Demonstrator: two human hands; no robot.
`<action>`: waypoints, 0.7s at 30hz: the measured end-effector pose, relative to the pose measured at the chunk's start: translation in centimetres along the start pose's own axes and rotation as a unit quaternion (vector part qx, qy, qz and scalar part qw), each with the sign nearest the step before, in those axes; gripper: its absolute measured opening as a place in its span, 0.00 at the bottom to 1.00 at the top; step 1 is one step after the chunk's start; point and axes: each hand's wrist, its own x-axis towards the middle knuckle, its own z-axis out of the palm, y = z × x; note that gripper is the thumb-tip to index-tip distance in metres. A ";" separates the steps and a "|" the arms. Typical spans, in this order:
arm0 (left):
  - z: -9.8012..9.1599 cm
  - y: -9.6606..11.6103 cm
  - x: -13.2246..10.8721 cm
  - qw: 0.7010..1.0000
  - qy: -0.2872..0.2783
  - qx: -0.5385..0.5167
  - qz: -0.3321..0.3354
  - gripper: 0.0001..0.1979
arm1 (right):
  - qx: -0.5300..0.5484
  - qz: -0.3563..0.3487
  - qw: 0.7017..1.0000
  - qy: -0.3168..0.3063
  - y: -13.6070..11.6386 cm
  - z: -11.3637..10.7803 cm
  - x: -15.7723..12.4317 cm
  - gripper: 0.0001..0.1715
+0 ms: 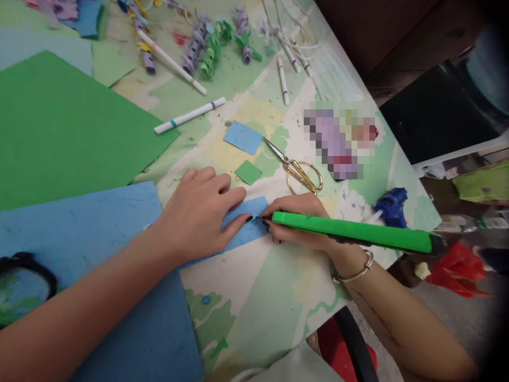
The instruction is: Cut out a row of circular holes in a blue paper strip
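Note:
My right hand [298,217] grips a long bright green tool [353,231] near its dark tip, which meets a blue strip [258,204] on the table. Pressed on the same strip, my left hand [210,212] lies with its fingers spread and its thumb close to the tip. Just above the hands are a small green square [248,172], a blue rectangle [243,137] and gold-handled scissors [296,171] with nearly closed blades.
Large green [71,132] and blue [131,307] sheets cover the left side. White pens [191,115], curled purple and green pieces [194,45] lie at the back. A blue glue gun [392,207] sits near the right edge, a black roll [27,260] far left.

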 end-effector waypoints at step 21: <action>-0.5 1.8 -1.5 0.981 0.104 0.164 -0.014 0.11 | -0.033 -0.075 0.996 0.037 0.4 0.7 -0.3 0.06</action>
